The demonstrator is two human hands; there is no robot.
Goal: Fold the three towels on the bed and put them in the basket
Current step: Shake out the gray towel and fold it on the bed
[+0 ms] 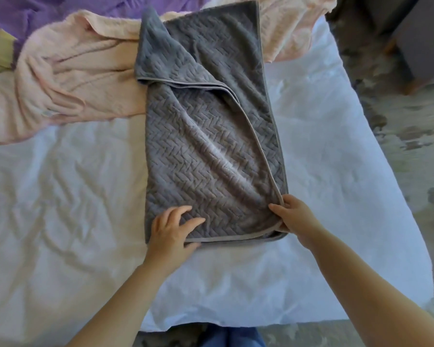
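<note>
Grey towel [211, 136] is half-folded on the bed [323, 126], your left hand [172, 230] has fingers spread flat on its near corner and your right hand [293, 217] is pinching the top layer's other corner, so I'd tug that square with the edge underneath.

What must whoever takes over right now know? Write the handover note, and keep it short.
Left hand: rests on the grey towel's near left corner, fingers relaxed.
Right hand: pinches the near right corner of the same towel.
Grey towel: folded lengthwise on the bed, top layer wrinkled, far end uneven.
Pink towel and purple towel: bunched and unfolded at the far side of the bed.
Basket: not in view.
Done: first fold of the grey towel only.
Left: finish the grey towel, fold the other two, put all three in the basket.
</note>
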